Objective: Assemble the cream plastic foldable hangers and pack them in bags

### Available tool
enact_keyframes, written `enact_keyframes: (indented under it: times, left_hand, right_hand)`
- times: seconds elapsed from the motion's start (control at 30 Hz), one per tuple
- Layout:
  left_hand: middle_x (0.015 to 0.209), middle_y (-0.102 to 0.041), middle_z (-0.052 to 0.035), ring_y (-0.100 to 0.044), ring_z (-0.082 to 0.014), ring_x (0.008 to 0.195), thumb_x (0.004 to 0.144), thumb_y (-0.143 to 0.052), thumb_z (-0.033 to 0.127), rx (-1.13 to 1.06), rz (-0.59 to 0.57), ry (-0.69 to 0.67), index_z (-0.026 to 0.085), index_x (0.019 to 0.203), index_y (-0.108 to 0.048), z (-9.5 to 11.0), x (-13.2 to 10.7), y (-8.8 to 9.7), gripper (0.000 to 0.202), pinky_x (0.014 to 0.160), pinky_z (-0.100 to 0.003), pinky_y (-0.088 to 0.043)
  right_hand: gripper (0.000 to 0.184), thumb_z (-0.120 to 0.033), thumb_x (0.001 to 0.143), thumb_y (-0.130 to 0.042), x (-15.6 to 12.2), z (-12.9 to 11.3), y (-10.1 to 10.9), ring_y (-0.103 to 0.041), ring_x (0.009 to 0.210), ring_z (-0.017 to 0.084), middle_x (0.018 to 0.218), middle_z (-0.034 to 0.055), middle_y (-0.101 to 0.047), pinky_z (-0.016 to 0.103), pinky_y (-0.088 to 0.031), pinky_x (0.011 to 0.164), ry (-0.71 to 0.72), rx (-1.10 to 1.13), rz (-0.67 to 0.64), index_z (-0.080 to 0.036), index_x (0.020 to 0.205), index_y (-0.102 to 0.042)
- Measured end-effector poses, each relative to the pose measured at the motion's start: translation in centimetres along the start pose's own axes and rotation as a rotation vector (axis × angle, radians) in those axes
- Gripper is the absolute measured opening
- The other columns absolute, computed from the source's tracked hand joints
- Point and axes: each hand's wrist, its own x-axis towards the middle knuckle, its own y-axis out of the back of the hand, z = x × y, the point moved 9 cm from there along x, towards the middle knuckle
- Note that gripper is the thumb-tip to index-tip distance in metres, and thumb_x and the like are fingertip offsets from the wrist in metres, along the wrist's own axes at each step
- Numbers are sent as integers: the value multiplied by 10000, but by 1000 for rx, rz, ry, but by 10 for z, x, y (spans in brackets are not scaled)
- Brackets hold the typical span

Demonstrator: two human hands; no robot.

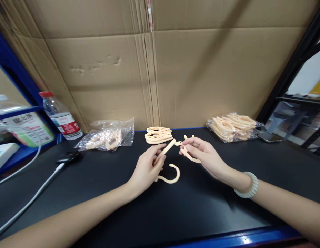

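My left hand [147, 166] pinches a straight beige plastic bar [168, 147], its free end pointing up and to the right. A beige hanger hook [175, 178] curves out below those fingers; whether it joins the bar or lies on the table I cannot tell. Close by, my right hand [201, 155] has its fingertips closed on a curved beige hanger piece [192, 157] with a small hole in its rounded end. That end is almost at the bar's tip. A stack of beige hanger parts [158, 135] lies just beyond my hands.
Clear bags of beige parts lie at the back left [108, 137] and back right [232, 125], by a phone [269, 135]. A red-capped bottle [62, 117] and a white cable [33, 199] are on the left. Cardboard [98, 79] walls off the back of the black table [196, 213].
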Motion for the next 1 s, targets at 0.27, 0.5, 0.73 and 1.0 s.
enact_keyframes:
  times: [0.27, 0.5, 0.73, 1.0]
  left_hand:
    - [1033, -637, -75, -630, -211, 824, 954, -414, 268, 600, -125, -220, 252, 1227, -586, 13, 0, -11, 323, 673, -254, -458]
    - [748, -579, -56, -514, -162, 563, 934, -427, 213, 730, -271, -338, 184, 953, -637, 25, -8, -27, 213, 533, -221, -364]
    - [625, -489, -22, -425, -142, 481, 920, -453, 264, 519, -216, -325, 191, 742, -564, 38, -9, -22, 222, 531, -231, -373]
    - [516, -443, 26, -381, -130, 422, 913, -451, 309, 335, -176, -113, 206, 732, -551, 19, -1, -12, 230, 506, -231, -280]
  right_hand:
    - [332, -435, 824, -637, -8, 28, -28, -534, 520, 74, 743, 29, -666, 228, -418, 529, -275, 68, -266, -130, 936, -570]
    - [387, -507, 880, -487, -19, 29, -46, -430, 343, 60, 497, -17, -602, 179, -303, 385, -295, -95, -415, -137, 832, -591]
    - [265, -288, 904, -466, -19, 6, -36, -451, 324, 66, 447, -40, -575, 183, -336, 401, -70, -478, -272, -178, 686, -568]
    - [341, -288, 958, -404, -35, -36, -47, -497, 470, 116, 556, 6, -566, 249, -353, 487, 507, -923, -230, -193, 669, -557]
